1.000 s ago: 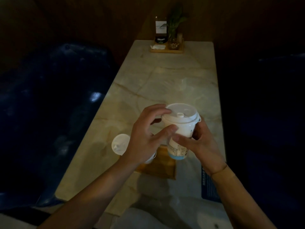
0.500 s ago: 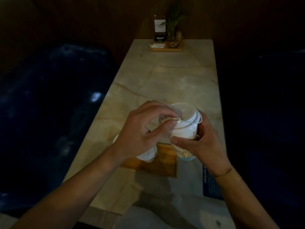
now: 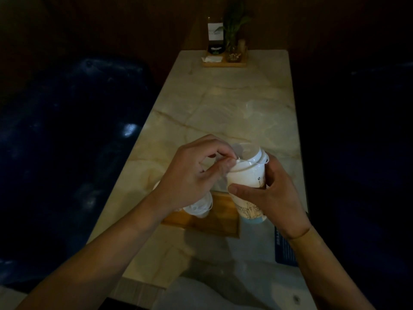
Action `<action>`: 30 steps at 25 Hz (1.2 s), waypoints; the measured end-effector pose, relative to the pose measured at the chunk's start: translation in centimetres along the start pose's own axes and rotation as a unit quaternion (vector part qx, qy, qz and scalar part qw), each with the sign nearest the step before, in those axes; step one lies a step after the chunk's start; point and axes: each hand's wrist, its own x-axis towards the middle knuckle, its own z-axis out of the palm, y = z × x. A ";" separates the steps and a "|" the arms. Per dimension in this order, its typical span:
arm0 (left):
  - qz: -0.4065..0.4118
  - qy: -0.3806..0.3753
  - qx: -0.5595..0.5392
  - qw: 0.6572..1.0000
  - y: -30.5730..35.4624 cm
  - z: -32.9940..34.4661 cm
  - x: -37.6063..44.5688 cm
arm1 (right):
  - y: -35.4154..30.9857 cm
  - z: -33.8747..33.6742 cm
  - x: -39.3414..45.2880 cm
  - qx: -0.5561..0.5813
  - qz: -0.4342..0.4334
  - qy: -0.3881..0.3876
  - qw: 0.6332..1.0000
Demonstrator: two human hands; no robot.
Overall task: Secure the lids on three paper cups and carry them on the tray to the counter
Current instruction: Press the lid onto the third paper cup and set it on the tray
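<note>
I see bare table (image 3: 234, 104) beyond the cup (image 3: 248, 184); a far tray (image 3: 224, 63) with a plant (image 3: 233, 30) blocks the end, dark seats (image 3: 67, 130) flank both sides.

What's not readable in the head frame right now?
- Third cup: not seen; only the held cup and one lidded cup show, the latter mostly behind the left hand.
- Lid seal: near rim covered by the left hand's fingers; can't tell if seated all round.
- Tray: left part behind the left forearm.
- Card at the table's far end: too small and dark to read.
- Right hand hides the cup's print.
</note>
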 end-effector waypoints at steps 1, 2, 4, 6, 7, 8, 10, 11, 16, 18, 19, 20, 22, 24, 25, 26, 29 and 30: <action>-0.001 0.002 0.001 1.000 0.1 0.2 0.0 | 0.0 0.0 0.0 -0.002 -0.001 0.002 1.000; -0.001 0.006 0.003 1.000 0.2 0.3 0.0 | 0.0 -0.1 0.0 -0.002 -0.003 0.004 1.000; 0.006 0.019 0.008 1.000 0.3 0.8 -0.1 | 0.0 -0.1 0.1 -0.003 -0.010 0.006 1.000; 0.012 0.024 0.019 0.999 0.2 1.0 -0.1 | 0.1 -0.1 0.2 -0.005 -0.015 0.005 1.000; 0.015 0.023 0.022 0.999 0.2 1.1 -0.1 | 0.2 -0.2 0.2 -0.005 -0.013 0.007 1.000; 0.017 0.024 0.024 0.999 0.2 1.2 -0.1 | 0.2 -0.3 0.2 -0.002 -0.009 0.008 1.000; 0.016 0.030 0.021 0.999 0.2 1.2 0.0 | 0.3 -0.3 0.3 0.003 -0.003 0.009 1.000; 0.016 0.032 0.017 0.999 0.1 1.2 0.0 | 0.4 -0.3 0.3 0.001 -0.004 0.010 1.000; 0.020 0.047 0.025 0.998 -0.3 1.8 -0.3 | 0.6 0.0 0.4 -0.014 -0.022 0.018 0.999; 0.014 0.053 0.014 0.998 -0.6 2.2 -0.4 | 1.0 -0.1 0.5 -0.009 -0.021 0.019 1.000; 0.009 0.055 0.004 0.998 -0.8 2.4 -0.4 | 1.2 -0.1 0.5 -0.004 -0.018 0.017 1.000; 0.006 0.055 -0.009 0.998 -1.1 2.6 -0.5 | 1.5 -0.2 0.6 -0.001 -0.014 0.015 1.000; -0.001 0.054 -0.025 0.998 -1.7 3.0 -0.8 | 2.2 -0.2 0.8 0.010 -0.010 0.014 1.000; -0.033 0.053 -0.038 0.997 -2.4 3.6 -1.5 | 3.0 -0.1 0.8 0.027 -0.007 0.019 0.999; -0.062 0.050 -0.063 0.995 -2.7 4.0 -2.0 | 3.4 -0.1 0.7 0.034 -0.008 0.018 0.999; -0.099 0.044 -0.104 0.989 -2.8 4.3 -2.5 | 3.8 -0.1 0.6 0.040 -0.009 0.015 0.999; -0.188 0.030 -0.226 0.955 -3.1 5.3 -4.1 | 4.9 0.0 0.0 0.050 -0.009 0.000 0.999; -0.203 0.030 -0.243 0.948 -3.4 5.7 -4.6 | 5.1 0.0 -0.2 0.053 -0.011 -0.001 0.999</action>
